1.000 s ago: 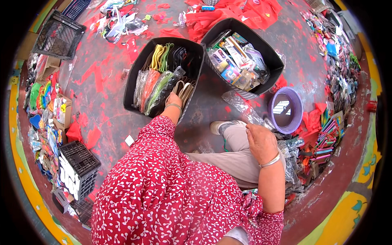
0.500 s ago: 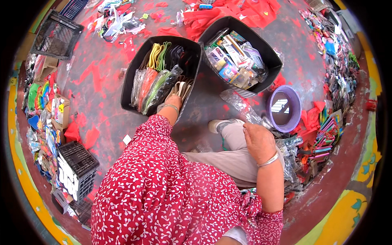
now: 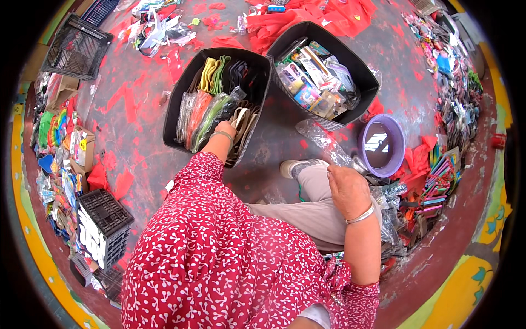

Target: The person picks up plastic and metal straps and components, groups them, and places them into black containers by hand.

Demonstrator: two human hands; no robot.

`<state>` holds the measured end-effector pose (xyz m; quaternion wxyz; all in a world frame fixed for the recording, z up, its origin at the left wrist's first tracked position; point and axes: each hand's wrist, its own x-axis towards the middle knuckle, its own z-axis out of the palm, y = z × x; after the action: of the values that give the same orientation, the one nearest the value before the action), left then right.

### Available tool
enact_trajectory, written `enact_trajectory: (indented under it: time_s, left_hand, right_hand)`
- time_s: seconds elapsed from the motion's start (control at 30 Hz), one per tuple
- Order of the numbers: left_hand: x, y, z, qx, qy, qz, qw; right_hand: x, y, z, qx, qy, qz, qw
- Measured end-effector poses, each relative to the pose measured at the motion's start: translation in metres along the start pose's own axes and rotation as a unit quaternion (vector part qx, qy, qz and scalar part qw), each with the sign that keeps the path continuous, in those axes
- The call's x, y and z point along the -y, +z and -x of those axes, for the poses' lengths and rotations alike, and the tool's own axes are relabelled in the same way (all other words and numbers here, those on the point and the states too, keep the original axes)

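My left hand reaches into a black bin packed with flat folded bundles. It touches the bundles between a green one in clear plastic and several beige and brown ones. Its fingertips are hidden, so whether they grip anything cannot be told. Further back in the bin are yellow bundles, with an orange wrapped one towards the left. My right hand lies over my bent knee, fingers extended and nothing visible in it.
A second black bin holds mixed small packages. Right of my knee stands a purple bucket beside crumpled clear plastic. Black crates and heaped goods line the left; more heaps line the right. Red sheeting lies behind.
My left hand has shifted slightly left and back within the bin, off the beige bundles, which now show more fully. My right hand stays on the knee.
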<state>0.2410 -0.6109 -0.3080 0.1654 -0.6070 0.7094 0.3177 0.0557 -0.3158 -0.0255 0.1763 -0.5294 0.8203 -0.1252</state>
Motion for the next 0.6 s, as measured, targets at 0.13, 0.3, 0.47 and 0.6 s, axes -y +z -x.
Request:
enact_trajectory:
  time_s: [0.13,0.3,0.47,0.6]
  left_hand:
    - [0.006,0.009,0.008,-0.067,-0.004,0.075,0.995]
    - [0.028,0.033,0.010,-0.096,0.039,0.178,0.979]
    - [0.009,0.024,0.016,-0.145,0.043,-0.069,0.986]
    - [-0.019,-0.002,0.016,-0.070,-0.025,-0.015,0.997]
  right_hand:
    - [0.001,-0.002,0.000,0.018,0.011,0.019,1.000]
    - [-0.001,0.001,0.002,-0.009,-0.005,0.003,1.000]
    - [-0.001,0.001,0.003,-0.004,-0.005,0.010,1.000]
    - [-0.001,0.001,0.002,0.006,0.000,0.017,1.000]
